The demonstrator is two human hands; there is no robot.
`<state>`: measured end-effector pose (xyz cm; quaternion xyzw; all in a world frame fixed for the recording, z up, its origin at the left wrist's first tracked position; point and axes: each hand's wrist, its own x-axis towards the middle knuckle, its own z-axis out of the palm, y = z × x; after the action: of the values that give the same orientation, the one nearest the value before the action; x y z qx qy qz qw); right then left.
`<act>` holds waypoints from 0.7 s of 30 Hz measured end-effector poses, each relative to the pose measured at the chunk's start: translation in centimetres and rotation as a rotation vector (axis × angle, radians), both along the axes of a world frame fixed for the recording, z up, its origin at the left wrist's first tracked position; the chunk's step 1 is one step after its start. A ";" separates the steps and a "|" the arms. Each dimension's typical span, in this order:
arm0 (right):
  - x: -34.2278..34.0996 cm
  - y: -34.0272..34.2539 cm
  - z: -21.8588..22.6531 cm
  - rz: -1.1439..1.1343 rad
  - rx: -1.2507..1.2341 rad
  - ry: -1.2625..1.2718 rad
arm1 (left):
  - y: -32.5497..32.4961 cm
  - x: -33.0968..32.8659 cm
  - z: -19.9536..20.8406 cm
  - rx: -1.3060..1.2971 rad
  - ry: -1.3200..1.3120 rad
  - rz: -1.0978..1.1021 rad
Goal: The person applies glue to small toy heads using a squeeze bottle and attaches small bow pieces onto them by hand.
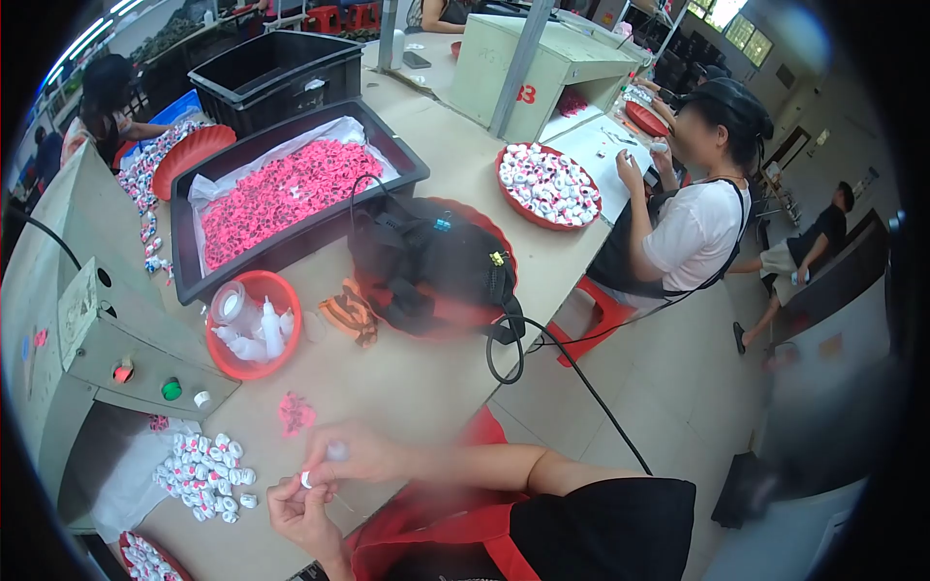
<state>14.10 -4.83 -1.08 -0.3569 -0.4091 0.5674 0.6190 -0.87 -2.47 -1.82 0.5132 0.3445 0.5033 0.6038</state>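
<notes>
Over the table's near edge, my left hand (302, 515) is closed in a pinch on a small white rounded piece (306, 479). My right hand (358, 453) meets it from the right, fingertips touching or nearly touching the same piece. A whitish, translucent thing (337, 451) shows in the right hand's curled fingers; blur hides its kind. To the left lies a pile of white rounded pieces (203, 474) with pink and dark marks. Just beyond my hands sits a small heap of pink pieces (296, 413).
A grey-green machine box (126, 339) with buttons stands left. Behind are a red bowl of squeeze bottles (254, 324), a black tray of pink pieces (291, 203), a black bag (436, 261) and a black cable (591, 392). A co-worker (693, 213) sits at right beside a red basket (548, 186).
</notes>
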 end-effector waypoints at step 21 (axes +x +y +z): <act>-3.0 1.8 -1.4 -0.340 -0.261 -0.512 | 13.5 -31.8 2.5 0.427 1.413 1.280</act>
<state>11.10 -3.07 -2.45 -0.6273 -0.4100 0.3956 0.5309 -32.71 11.06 0.73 0.5112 0.7421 0.3644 -0.2349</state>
